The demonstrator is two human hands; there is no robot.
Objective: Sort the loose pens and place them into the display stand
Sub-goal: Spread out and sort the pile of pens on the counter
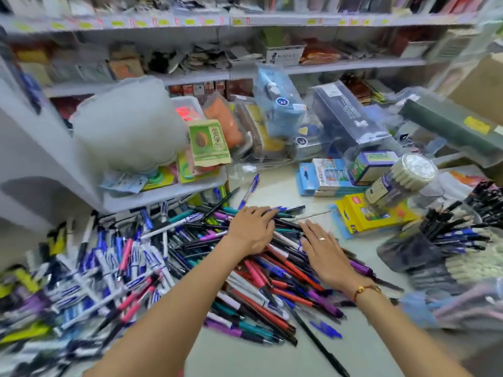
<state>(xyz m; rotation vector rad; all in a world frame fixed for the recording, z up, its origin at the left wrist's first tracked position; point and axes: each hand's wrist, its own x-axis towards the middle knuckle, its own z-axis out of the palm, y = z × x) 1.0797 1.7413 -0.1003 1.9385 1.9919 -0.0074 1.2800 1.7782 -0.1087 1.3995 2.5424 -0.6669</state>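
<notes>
Pens (272, 289) lie heaped loose across the floor, and both hands press flat on the pile: the left hand (251, 231) with fingers straight and close together, the right hand (324, 247) with fingers straight and slightly spread. Farther right, more pens stand bunched in a holder (402, 250); beyond sit a yellow box (364, 213) and stocked shelves (245, 74).

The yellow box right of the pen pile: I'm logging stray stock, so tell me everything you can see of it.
The yellow box is a flat cardboard-looking pack with a colourful printed picture on its face and a dark side panel; its lettering is too blurred to read. It lies flat and closed on the pale floor, angled, on top of a light blue pack. A clear cylindrical tub of white-capped sticks leans over its far end. Neither hand touches it.
</notes>
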